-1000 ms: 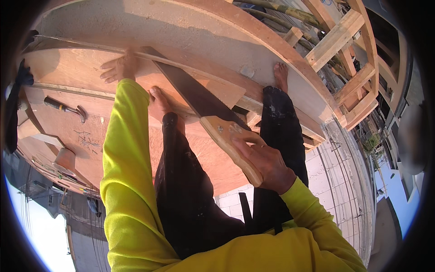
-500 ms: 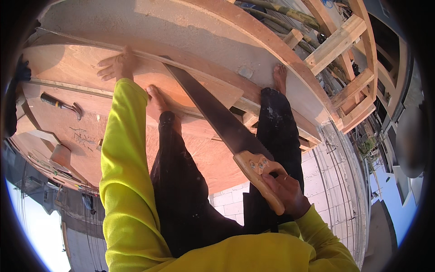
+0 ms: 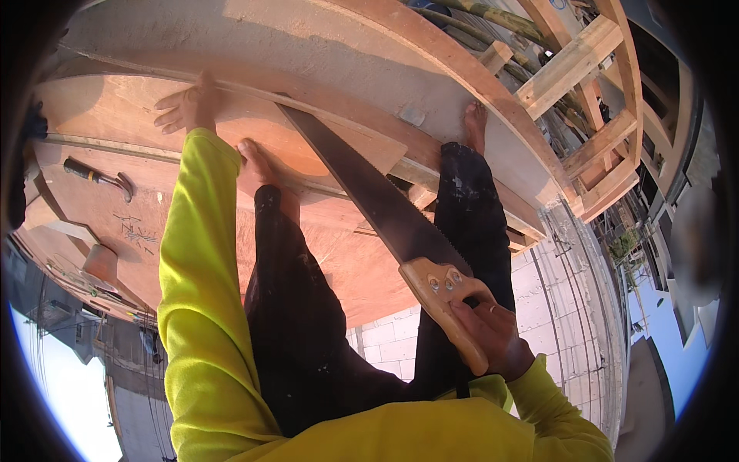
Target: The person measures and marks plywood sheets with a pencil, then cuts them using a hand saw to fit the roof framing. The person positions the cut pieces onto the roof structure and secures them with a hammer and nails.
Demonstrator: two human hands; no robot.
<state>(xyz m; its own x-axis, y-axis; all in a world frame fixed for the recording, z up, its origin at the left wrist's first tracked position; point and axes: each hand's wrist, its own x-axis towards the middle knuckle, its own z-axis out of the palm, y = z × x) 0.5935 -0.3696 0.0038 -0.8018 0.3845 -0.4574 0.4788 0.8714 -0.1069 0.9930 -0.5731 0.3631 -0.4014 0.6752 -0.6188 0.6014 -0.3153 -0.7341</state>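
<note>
My right hand [image 3: 496, 333] is wrapped round the wooden handle of a hand saw [image 3: 375, 189]. The saw's long dark blade slants away to the far left, and its tip lies by the edge of a thin plywood board [image 3: 254, 123]. On that board, left of the saw tip, my left hand [image 3: 187, 106] rests with its fingers spread; its thumb side reaches the long far edge. One bare foot [image 3: 255, 165] of mine presses on the board close to the left wrist. The teeth face right, toward my other leg.
A claw hammer [image 3: 98, 178] and several scattered nails [image 3: 135, 231] lie on the plywood at left. My other bare foot [image 3: 475, 123] stands on a grey surface [image 3: 346, 54]. Timber framing [image 3: 573, 65] rises at far right; a pale block wall [image 3: 539, 308] drops below.
My left hand has shifted slightly left along the board. The saw handle and right hand have moved a little nearer and to the right, while the blade keeps nearly the same slant.
</note>
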